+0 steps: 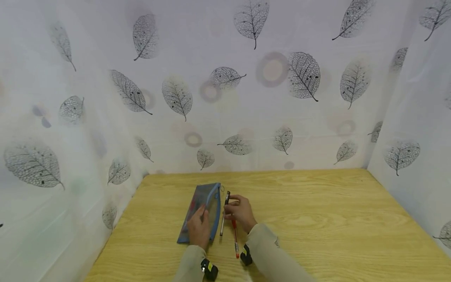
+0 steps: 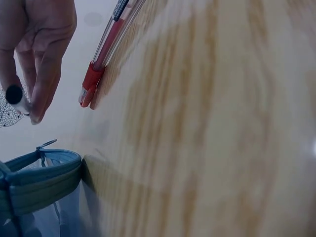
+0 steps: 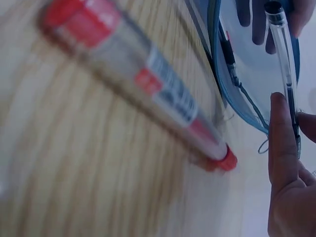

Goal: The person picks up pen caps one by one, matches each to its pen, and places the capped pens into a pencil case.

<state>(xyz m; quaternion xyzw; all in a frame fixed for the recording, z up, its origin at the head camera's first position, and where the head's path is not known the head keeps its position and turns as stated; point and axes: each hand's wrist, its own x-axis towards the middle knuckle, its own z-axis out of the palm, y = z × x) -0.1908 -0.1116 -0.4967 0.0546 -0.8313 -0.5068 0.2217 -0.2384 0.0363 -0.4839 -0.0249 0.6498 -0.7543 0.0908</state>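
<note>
A translucent blue zip pouch (image 1: 201, 192) lies slantwise on the table, and my left hand (image 1: 199, 231) grips its zipped edge. In the left wrist view the pouch's mouth (image 2: 44, 180) gapes. My right hand (image 1: 243, 214) pinches a clear pen (image 1: 222, 225) with a black cap, just right of the pouch. In the right wrist view this pen (image 3: 285, 54) is between thumb and fingers, its end pointing toward the pouch. A dark pen (image 3: 229, 57) shows inside the pouch. Below my right hand, a red pen (image 1: 236, 239) lies on the table.
The wood-grain table (image 1: 327, 227) runs back to a pale sheet (image 1: 239, 113) printed with leaves. Similar sheets hang at the left and right sides. A small ring (image 1: 222, 188) sits at the pouch's far corner.
</note>
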